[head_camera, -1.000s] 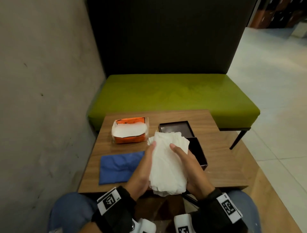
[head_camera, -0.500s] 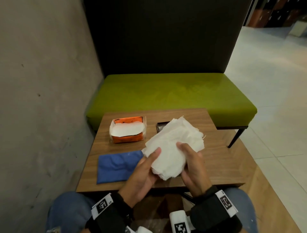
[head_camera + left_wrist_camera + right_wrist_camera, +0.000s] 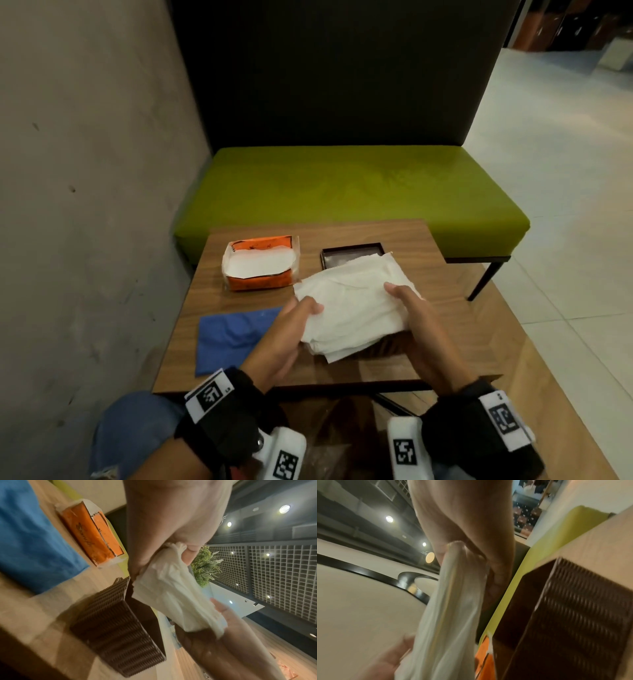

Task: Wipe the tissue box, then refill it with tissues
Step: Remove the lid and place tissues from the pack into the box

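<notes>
Both hands hold a thick stack of white tissues flat, just above the open dark brown woven tissue box, which it mostly hides. My left hand pinches the stack's left end, thumb on top. My right hand pinches the right end the same way. In the left wrist view the tissues hang over the box. In the right wrist view the tissues sit beside the box. The box's lid lies upturned behind it.
An opened orange tissue pack sits at the back left of the small wooden table. A blue cloth lies flat at the front left. A green bench stands behind, a concrete wall on the left.
The tissue stack has turned from lengthwise to lying crosswise and flat, and both hands have carried it forward and down over the box.
</notes>
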Action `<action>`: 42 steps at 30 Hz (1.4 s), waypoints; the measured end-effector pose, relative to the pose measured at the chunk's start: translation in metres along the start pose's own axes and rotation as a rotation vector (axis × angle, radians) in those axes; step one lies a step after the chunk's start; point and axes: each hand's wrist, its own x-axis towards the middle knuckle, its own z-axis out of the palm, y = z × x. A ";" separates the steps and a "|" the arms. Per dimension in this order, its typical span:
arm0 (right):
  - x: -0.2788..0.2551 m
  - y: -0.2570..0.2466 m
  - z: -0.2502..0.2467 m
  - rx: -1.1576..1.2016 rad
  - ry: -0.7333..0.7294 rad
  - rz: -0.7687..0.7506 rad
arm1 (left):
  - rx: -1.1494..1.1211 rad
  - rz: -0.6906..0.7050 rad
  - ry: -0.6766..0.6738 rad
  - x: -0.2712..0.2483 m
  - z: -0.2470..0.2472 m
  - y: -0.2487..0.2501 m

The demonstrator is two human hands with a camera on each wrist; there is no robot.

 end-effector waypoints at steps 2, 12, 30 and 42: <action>0.009 -0.012 -0.011 -0.071 0.011 0.030 | 0.070 0.016 -0.024 0.010 0.001 0.012; 0.054 -0.031 -0.043 -0.864 0.010 -0.159 | 0.911 0.352 0.094 0.072 0.012 0.016; 0.074 0.006 -0.036 -1.851 0.021 -0.206 | 1.723 0.547 0.100 0.076 0.012 -0.018; 0.088 0.028 -0.005 -1.613 -0.284 0.079 | 1.729 0.510 -0.126 0.080 0.004 -0.008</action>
